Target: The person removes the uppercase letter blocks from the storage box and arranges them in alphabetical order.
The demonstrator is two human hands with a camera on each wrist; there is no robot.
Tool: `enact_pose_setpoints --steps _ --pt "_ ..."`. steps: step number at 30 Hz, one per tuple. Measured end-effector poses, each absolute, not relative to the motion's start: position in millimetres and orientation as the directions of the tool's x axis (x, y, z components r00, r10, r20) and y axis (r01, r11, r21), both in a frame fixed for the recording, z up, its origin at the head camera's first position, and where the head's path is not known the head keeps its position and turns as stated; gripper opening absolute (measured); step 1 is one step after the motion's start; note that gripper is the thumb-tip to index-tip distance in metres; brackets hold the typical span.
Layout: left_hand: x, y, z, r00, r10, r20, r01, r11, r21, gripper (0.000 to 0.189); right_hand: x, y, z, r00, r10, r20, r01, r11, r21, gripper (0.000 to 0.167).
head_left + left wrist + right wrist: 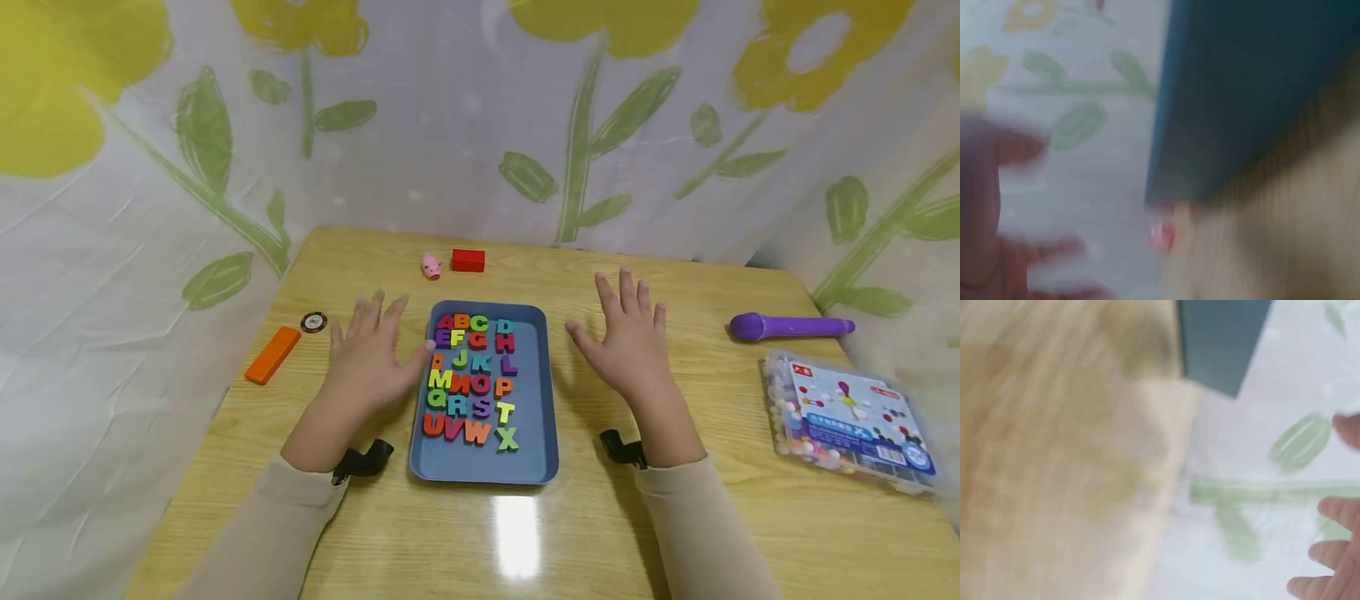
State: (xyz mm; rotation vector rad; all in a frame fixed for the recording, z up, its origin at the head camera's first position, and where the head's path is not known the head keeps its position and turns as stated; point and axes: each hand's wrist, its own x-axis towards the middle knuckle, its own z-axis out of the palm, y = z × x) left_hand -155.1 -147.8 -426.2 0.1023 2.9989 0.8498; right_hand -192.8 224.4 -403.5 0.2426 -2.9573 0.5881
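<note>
A blue-grey tray [536, 375] lies on the wooden table, with colourful letter pieces [481, 384] set out in rows inside it. On the tray's left, my left hand [367, 354] is spread, its thumb overlapping the rim near the letters; whether it touches cannot be told. Off the right side, my right hand [630, 346] hovers with fingers apart, holding nothing. The tray's outer wall [1235, 94] fills much of the left wrist view, where the left hand [997, 219] is blurred. In the right wrist view the tray [1219, 344] shows beyond the right hand's fingers [1335, 512].
Behind the tray are a pink toy pig [431, 267] and a red block [468, 261]. To the left lie an orange block [272, 355] and a round black chip [313, 322]. A purple stick [791, 327] and a clear box of beads [855, 421] lie at the right.
</note>
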Motion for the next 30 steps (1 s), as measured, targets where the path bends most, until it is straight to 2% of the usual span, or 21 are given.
enact_pose_setpoints --steps 2,5,8,10,13,16,21,24,30 --pt "-150 -148 -425 -0.996 0.031 -0.087 -0.036 0.738 0.674 0.073 -195 218 -392 -0.966 -0.163 0.199 -0.23 0.892 -0.39 0.082" --pt "-144 -147 -429 -0.966 0.027 -0.256 -0.215 0.464 0.859 0.055 -204 199 -367 -0.927 -0.233 0.293 -0.336 0.863 -0.376 0.07" --pt "-143 -146 -438 -0.932 0.063 -0.357 -0.333 0.246 0.91 0.047 -216 169 -340 -0.893 -0.326 0.311 -0.425 0.839 -0.34 0.062" --pt "-143 -147 -443 -0.923 0.082 -0.375 -0.358 0.167 0.919 0.045 -225 145 -327 -0.874 -0.397 0.281 -0.476 0.816 -0.328 0.058" --pt "-145 -149 -449 -0.924 0.081 -0.373 -0.36 0.141 0.922 0.043 -240 108 -321 -0.846 -0.499 0.189 -0.533 0.775 -0.341 0.052" --pt "-146 -150 -453 -0.921 0.11 -0.374 -0.357 0.148 0.923 0.042 -255 78 -330 -0.819 -0.573 0.045 -0.547 0.753 -0.365 0.043" --pt "-146 -150 -456 -0.926 0.158 -0.343 -0.32 0.152 0.935 0.042 -268 51 -357 -0.802 -0.572 -0.172 -0.497 0.799 -0.339 0.021" --pt "-145 -151 -457 -0.928 0.151 -0.341 -0.319 0.152 0.935 0.04 -270 42 -371 -0.803 -0.548 -0.234 -0.479 0.827 -0.295 0.015" --pt "-141 -153 -456 -0.927 0.143 -0.345 -0.324 0.151 0.934 0.04 -268 32 -383 -0.813 -0.517 -0.269 -0.461 0.853 -0.245 0.016"
